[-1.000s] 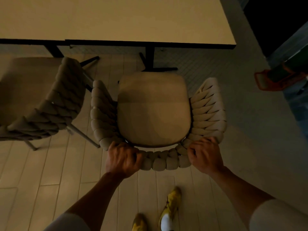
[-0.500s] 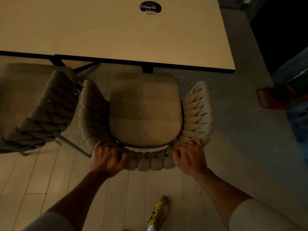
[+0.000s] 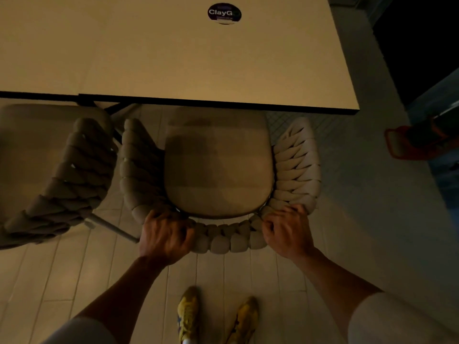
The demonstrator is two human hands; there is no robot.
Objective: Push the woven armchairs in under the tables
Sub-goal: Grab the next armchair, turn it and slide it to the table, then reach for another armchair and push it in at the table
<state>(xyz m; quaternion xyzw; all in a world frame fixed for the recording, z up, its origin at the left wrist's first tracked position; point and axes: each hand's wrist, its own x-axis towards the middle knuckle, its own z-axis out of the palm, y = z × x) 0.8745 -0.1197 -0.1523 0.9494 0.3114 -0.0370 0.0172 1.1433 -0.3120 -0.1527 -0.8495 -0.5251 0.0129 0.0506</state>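
Note:
A beige woven armchair (image 3: 216, 170) with a padded seat stands right in front of me, its front edge at the black rim of the cream table (image 3: 173, 58). My left hand (image 3: 164, 235) grips the left end of the chair's thick woven backrest. My right hand (image 3: 288, 232) grips the right end of the same backrest. A second woven armchair (image 3: 49, 175) stands to the left, turned at an angle, its seat partly under the neighbouring tabletop.
A round dark sticker (image 3: 224, 13) lies on the tabletop. An orange-rimmed object (image 3: 407, 142) sits on the floor at the right, by a dark wall. My yellow shoes (image 3: 213, 316) stand on pale floorboards behind the chair. The second chair's metal leg (image 3: 111, 227) juts toward my left hand.
The chair has slid forward: its seat front, clear of the table a second ago, now meets the table edge. Both hands keep their grip, and I have stepped closer.

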